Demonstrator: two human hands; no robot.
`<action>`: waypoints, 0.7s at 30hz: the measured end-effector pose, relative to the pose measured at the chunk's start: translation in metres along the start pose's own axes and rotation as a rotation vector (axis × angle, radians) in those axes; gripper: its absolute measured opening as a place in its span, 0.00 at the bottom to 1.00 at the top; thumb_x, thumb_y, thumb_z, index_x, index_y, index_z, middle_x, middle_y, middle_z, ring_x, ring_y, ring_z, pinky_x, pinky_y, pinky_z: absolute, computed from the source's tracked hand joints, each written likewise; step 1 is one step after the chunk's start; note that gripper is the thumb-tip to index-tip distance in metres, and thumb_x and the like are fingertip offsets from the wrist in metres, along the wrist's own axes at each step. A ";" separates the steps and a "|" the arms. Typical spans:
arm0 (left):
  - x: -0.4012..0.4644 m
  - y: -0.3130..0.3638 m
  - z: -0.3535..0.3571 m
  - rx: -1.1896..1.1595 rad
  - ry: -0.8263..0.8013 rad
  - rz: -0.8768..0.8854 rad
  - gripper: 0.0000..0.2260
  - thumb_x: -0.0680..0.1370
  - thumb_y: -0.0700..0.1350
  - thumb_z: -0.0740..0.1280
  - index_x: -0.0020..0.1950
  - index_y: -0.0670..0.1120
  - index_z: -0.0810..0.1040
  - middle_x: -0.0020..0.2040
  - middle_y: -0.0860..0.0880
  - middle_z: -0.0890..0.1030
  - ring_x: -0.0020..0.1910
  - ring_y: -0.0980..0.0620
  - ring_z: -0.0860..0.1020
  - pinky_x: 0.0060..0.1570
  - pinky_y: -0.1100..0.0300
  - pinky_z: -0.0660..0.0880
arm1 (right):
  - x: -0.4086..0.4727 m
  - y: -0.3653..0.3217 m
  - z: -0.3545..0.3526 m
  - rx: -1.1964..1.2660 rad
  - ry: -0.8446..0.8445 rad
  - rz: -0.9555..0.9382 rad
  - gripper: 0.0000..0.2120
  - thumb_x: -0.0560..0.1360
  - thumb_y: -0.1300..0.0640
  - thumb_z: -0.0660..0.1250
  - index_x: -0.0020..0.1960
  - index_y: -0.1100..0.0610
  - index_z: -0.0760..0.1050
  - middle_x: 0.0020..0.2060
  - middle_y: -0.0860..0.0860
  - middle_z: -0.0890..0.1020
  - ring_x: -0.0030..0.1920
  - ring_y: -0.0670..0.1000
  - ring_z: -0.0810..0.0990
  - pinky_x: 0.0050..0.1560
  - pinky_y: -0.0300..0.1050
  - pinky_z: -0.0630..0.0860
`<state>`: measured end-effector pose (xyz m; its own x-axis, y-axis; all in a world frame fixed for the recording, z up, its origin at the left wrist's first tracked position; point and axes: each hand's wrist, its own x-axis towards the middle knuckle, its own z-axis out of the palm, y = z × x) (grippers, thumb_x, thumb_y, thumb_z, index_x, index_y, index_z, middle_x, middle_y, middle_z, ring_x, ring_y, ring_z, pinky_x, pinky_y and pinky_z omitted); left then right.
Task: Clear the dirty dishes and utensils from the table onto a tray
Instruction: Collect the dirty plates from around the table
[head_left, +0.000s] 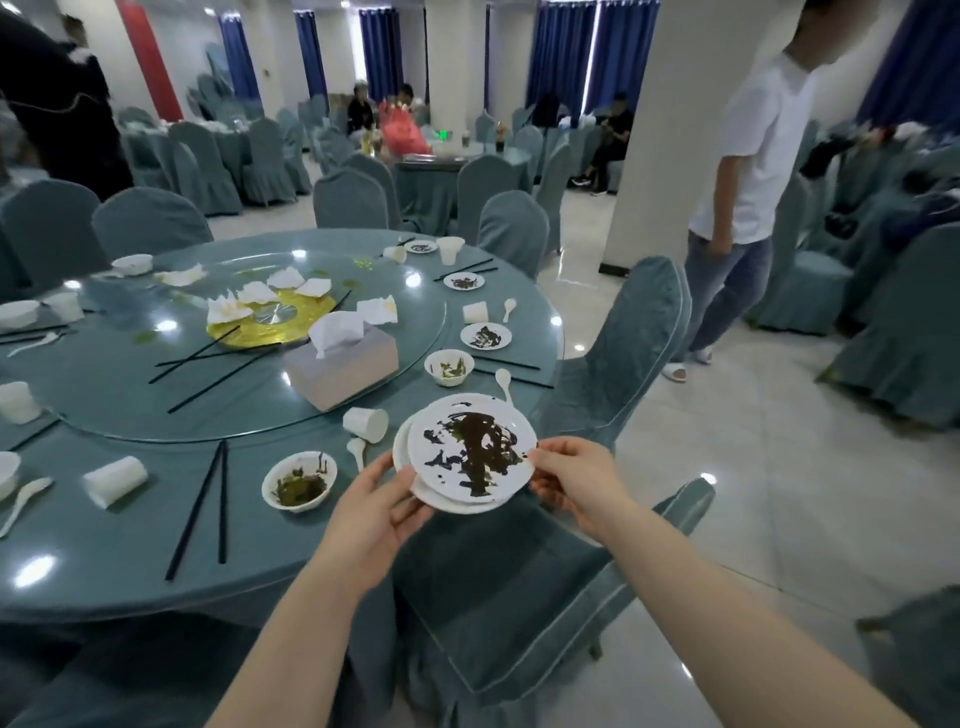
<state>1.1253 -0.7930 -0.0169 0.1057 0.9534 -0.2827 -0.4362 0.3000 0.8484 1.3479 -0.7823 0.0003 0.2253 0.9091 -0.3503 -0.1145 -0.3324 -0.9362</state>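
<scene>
A small stack of white plates (467, 454), the top one smeared with dark sauce, hangs just off the near right edge of the round table (104, 582). My left hand (376, 501) grips its left rim and my right hand (569, 475) pinches its right rim. On the table lie a dirty bowl (300, 480), a second dirty bowl (449, 367), more soiled plates (486, 335) (464, 281), tipped paper cups (366, 423) (115, 480), white spoons (357, 451) (503, 382) and black chopsticks (208, 506). No tray is in view.
A tissue box (343, 366) and crumpled napkins (244, 301) sit on the glass turntable (156, 415). Covered chairs (524, 582) (623, 353) stand close at the table's right side. A person in a white shirt (748, 171) stands by a pillar (660, 130) on the right.
</scene>
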 end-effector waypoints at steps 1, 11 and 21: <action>0.003 -0.002 0.009 0.010 -0.012 -0.001 0.21 0.79 0.40 0.65 0.71 0.47 0.67 0.53 0.47 0.84 0.50 0.49 0.83 0.38 0.58 0.81 | 0.002 -0.002 -0.008 0.001 0.016 -0.006 0.05 0.74 0.61 0.70 0.50 0.60 0.79 0.40 0.56 0.84 0.36 0.50 0.82 0.33 0.39 0.77; 0.073 -0.058 0.164 0.050 -0.147 -0.073 0.15 0.80 0.45 0.63 0.67 0.48 0.72 0.55 0.47 0.84 0.51 0.49 0.83 0.41 0.58 0.81 | 0.064 -0.033 -0.153 0.076 0.061 -0.032 0.09 0.72 0.71 0.68 0.47 0.59 0.75 0.41 0.57 0.83 0.34 0.52 0.82 0.35 0.43 0.81; 0.160 -0.103 0.298 0.036 -0.054 -0.072 0.18 0.80 0.38 0.62 0.70 0.45 0.70 0.52 0.45 0.85 0.47 0.48 0.84 0.38 0.59 0.80 | 0.178 -0.080 -0.279 0.053 -0.032 -0.026 0.07 0.72 0.72 0.68 0.43 0.61 0.77 0.35 0.55 0.83 0.34 0.50 0.82 0.41 0.44 0.82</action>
<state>1.4532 -0.6612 -0.0168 0.1842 0.9293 -0.3200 -0.3932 0.3681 0.8426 1.6666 -0.6641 0.0052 0.1982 0.9249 -0.3244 -0.1606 -0.2958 -0.9416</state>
